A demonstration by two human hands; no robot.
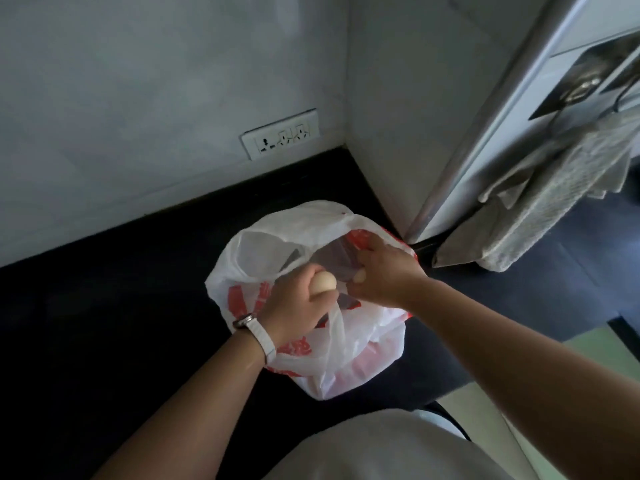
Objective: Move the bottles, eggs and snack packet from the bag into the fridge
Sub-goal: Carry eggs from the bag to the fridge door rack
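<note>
Grips an egg (323, 281) in the left hand (298, 303), fingers curled round it, just above the mouth of the white plastic bag (242, 271) with red print. Holds a second egg (360, 277) in the grip of the right hand (388, 271), at 3 o'clock of the first, mostly hidden under the palm and over the open bag. Takes one egg per hand, probably to stop shells knocking together and to save a trip. Holds both low over the bag, so a slip would likely land in soft plastic. Cannot make out bottles or a snack packet inside. Wears a white watch (256, 332) on the left wrist. Works on a black bench (104, 323) set in a corner of pale walls, with a socket plate (280, 135) at 11 o'clock of the bag. Stands by what looks like the fridge door (519, 116) at 2 o'clock, a grey towel (561, 188) hung on it.
</note>
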